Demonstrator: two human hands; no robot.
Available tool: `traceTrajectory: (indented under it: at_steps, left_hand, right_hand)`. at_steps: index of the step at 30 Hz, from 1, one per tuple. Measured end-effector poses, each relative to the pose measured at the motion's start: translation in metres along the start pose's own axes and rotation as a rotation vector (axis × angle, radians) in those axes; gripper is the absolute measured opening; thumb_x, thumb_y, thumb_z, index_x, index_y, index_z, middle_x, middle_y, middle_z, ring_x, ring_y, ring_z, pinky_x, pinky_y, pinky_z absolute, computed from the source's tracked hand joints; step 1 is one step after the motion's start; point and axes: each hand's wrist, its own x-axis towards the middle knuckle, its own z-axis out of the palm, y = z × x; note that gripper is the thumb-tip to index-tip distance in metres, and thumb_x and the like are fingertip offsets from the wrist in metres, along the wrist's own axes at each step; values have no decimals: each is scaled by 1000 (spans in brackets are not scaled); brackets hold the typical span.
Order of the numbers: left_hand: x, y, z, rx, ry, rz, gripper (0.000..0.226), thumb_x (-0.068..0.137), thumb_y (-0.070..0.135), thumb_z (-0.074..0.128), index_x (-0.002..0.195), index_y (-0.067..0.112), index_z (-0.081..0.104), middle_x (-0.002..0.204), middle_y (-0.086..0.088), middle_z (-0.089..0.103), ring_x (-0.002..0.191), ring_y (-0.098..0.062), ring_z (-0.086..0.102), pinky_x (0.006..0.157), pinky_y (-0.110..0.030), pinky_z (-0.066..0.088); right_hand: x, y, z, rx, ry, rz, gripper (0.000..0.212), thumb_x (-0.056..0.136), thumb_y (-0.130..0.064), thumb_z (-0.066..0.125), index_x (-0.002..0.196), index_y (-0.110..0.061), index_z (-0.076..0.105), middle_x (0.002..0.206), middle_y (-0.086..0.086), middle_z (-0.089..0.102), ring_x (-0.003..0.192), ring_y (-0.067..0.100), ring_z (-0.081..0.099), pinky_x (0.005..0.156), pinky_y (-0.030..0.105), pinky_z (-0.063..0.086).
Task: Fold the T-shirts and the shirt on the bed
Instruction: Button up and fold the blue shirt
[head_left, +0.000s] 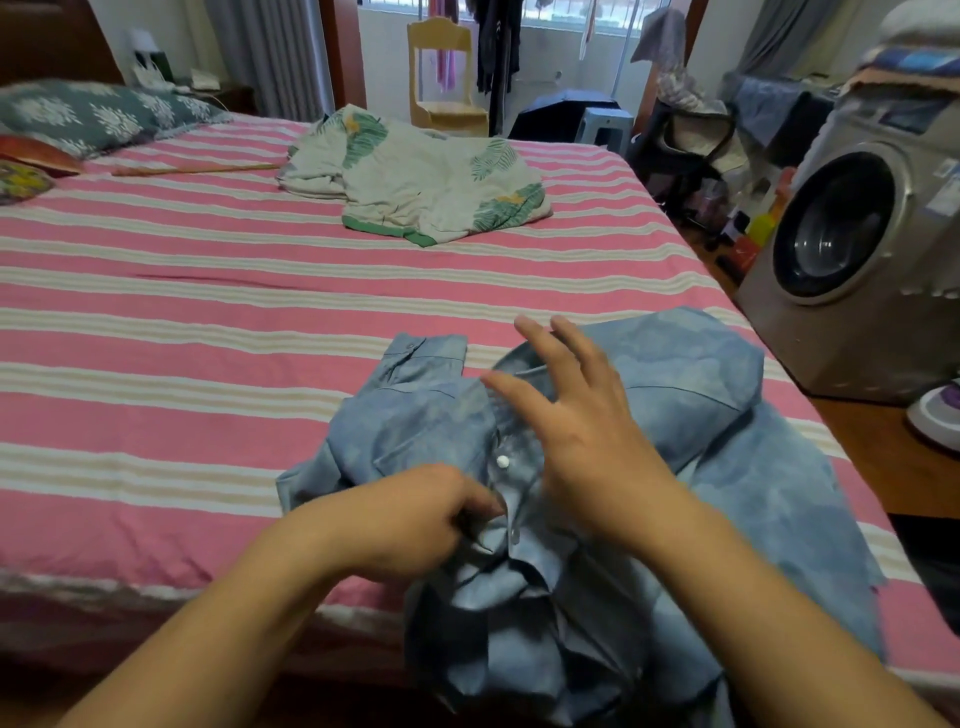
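Pink-striped bed (156, 322) filling the frame; one blue shirt (727, 467) at lower centre-right, rumpled, long axis toward the bottom edge; one leaf-print T-shirt (415, 182) crumpled upper centre. Left hand (415, 519) pinching the shirt's button placket; right hand (587, 415) spread above the collar, fingers straight.

No legible text anywhere

Both bare forearms reach forward from the bottom of the view, converging toward the middle. The left hand (410, 512) is curled, knuckles up, fingertips pinched together on cloth. The right hand (576, 415) sits just beside and slightly beyond it, fingers straight and spread, palm down.
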Motion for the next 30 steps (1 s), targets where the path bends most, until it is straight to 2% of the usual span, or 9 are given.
traceTrajectory:
  at_steps: [3,6,9,13,17,19,24,28,30]
  left_hand:
    - [2,-12,2,256,87,-76,43,87,15,58,118,46,59,117,10,63,131,-16,41,111,-42,31]
    - [6,-27,0,421,185,-131,40,91,32,63,129,44,59,133,13,60,145,-12,26,118,-40,14]
    - [10,-45,-2,423,245,-118,26,88,47,63,110,37,70,116,18,68,139,-10,33,108,-33,15]
    - [12,-40,-8,262,471,17,40,79,61,49,91,31,72,97,15,67,109,-9,55,105,-39,33]
    - [9,-14,-29,-97,982,230,13,86,34,70,86,22,67,88,15,66,86,2,59,102,-45,41]
    - [7,-6,-42,-149,1070,271,2,90,25,68,91,25,67,94,20,67,92,2,62,118,-43,28]
    - [6,-1,-60,423,940,347,16,96,36,57,93,31,72,83,15,61,94,-11,59,118,-49,20]
    - [7,8,-58,686,672,260,16,88,44,57,83,38,70,69,15,59,86,-12,58,114,-48,23]
    - [10,4,-49,525,560,129,9,90,47,64,89,38,64,71,18,59,85,-7,55,113,-41,22]
  right_hand:
    - [13,26,10,17,-241,84,83,76,-10,63,153,-24,35,162,2,27,154,29,4,122,57,9]
    - [18,34,13,48,-298,43,68,81,-27,71,143,-24,45,110,-5,62,128,17,42,124,45,-2]
    - [15,32,17,-119,-454,-15,49,86,-48,69,132,-35,57,96,-8,65,111,18,51,120,38,11]
    - [-4,46,25,-120,-373,-61,22,82,-30,76,101,-41,76,100,-7,60,108,26,53,109,42,29]
    - [-7,44,20,81,-261,-11,21,91,-10,61,108,-19,71,136,0,61,147,20,31,120,28,-9]
    - [-2,41,6,244,-45,131,21,97,-10,53,112,-11,68,130,9,65,140,19,37,122,25,-2]
    - [10,44,-38,398,435,303,21,92,-9,47,99,-21,63,91,-15,62,96,19,59,102,59,43]
    - [12,27,-53,457,228,73,20,91,-12,48,97,-19,66,93,-19,63,90,11,60,116,38,34]
    - [2,14,-41,363,28,-9,13,93,-21,52,100,-17,63,95,-8,59,91,13,54,100,30,39]
